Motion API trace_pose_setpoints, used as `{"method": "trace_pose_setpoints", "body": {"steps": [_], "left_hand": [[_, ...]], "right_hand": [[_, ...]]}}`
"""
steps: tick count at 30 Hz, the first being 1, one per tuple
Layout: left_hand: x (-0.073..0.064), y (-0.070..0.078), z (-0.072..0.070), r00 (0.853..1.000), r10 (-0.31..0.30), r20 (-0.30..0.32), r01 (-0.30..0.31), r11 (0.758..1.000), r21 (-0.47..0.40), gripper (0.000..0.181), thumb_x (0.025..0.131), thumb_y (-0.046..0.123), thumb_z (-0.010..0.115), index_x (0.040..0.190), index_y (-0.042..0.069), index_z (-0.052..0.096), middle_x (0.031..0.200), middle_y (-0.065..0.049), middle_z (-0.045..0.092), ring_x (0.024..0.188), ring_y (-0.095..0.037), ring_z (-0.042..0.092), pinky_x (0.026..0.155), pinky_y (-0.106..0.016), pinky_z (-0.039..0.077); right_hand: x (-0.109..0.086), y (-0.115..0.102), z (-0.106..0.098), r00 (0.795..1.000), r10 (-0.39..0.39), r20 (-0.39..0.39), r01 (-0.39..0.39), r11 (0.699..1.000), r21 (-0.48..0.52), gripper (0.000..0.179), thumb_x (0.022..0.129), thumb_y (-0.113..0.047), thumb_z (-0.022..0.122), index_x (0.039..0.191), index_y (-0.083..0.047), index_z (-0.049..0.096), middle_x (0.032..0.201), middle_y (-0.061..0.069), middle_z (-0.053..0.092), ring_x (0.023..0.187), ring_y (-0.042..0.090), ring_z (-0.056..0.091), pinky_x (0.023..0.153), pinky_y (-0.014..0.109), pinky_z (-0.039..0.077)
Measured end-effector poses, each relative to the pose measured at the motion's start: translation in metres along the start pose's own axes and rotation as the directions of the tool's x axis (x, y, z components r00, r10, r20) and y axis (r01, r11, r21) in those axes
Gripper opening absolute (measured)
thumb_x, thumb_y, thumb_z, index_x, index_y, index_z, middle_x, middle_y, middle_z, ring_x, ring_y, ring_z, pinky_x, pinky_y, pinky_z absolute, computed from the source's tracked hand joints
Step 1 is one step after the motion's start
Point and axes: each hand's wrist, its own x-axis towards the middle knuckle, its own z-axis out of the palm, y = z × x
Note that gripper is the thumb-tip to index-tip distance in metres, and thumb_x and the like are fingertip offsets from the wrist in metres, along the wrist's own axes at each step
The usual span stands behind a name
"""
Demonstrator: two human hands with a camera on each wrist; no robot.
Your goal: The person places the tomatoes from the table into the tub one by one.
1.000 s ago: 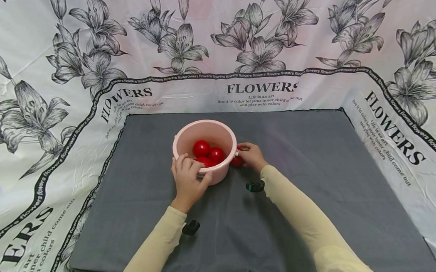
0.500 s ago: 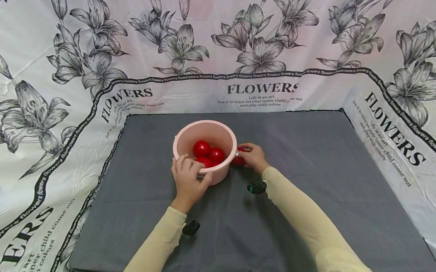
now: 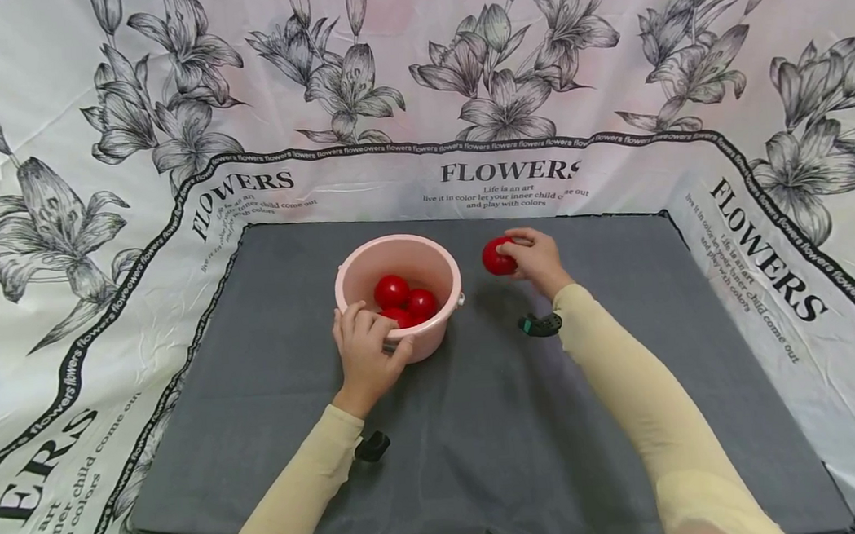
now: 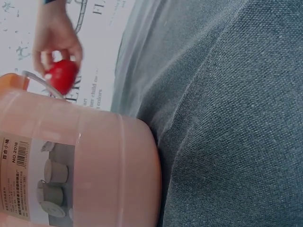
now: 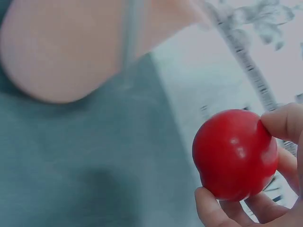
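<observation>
A pink bucket (image 3: pixel 433 338) stands left of the table's middle with three red tomatoes (image 3: pixel 391 291) inside. My left hand (image 3: pixel 365 356) grips its near rim, fingers over the edge and thumb against the outer wall. To the right of the bucket, my right hand (image 3: pixel 539 262) holds another red tomato (image 5: pixel 234 153) between thumb and fingertips, raised above the cloth. The left wrist view shows the bucket's side with a paper label (image 4: pixel 35 179) and the held tomato (image 4: pixel 62 78) beyond its handle (image 4: pixel 42 82).
Grey cloth (image 3: pixel 626 385) covers the table. White sheeting (image 3: pixel 511 188) printed with black flowers and lettering rises behind it and along both sides. A dark wrist camera (image 3: pixel 540 325) sits at my right cuff, another wrist camera (image 3: pixel 372 447) at my left.
My right hand has lifted the tomato from beside the bucket and carried it up and to the right, away from the wall. My left hand and the bucket stay put.
</observation>
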Motion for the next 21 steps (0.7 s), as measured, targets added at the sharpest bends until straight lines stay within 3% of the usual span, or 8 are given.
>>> {"method": "trace_pose_setpoints", "body": {"steps": [4,9,21], "left_hand": [[0.001,-0.001,-0.001,1.0,0.005,-0.003,-0.005,1.0,0.003,0.025,0.084,0.034,0.059,0.084,0.01,0.064,0.093,-0.014,0.062,0.117,-0.042,0.054,0.107,-0.08,0.024],[0.001,-0.003,-0.001,1.0,0.005,-0.005,-0.005,1.0,0.001,0.024,0.084,0.034,0.058,0.083,0.011,0.064,0.093,-0.013,0.062,0.117,-0.041,0.054,0.106,-0.081,0.024],[0.0,0.001,0.0,1.0,0.002,0.005,-0.002,1.0,-0.001,0.024,0.084,0.034,0.06,0.084,0.01,0.065,0.093,-0.014,0.062,0.121,-0.039,0.052,0.107,-0.081,0.024]], "right_hand": [[-0.002,-0.028,-0.008,1.0,-0.017,0.008,0.016,0.999,0.052,0.051,0.098,-0.025,0.064,0.146,-0.014,0.052,0.153,0.014,0.052,0.13,0.032,0.054,0.099,0.049,0.056],[-0.008,-0.052,-0.003,0.997,-0.051,0.057,0.046,0.996,0.079,0.05,0.097,-0.021,0.065,0.146,-0.014,0.053,0.154,0.013,0.05,0.134,0.031,0.051,0.1,0.05,0.056],[-0.03,-0.079,0.047,0.972,-0.143,0.184,0.131,0.988,0.075,0.044,0.097,-0.015,0.064,0.14,-0.012,0.057,0.146,0.016,0.057,0.126,0.033,0.06,0.095,0.049,0.059]]}}
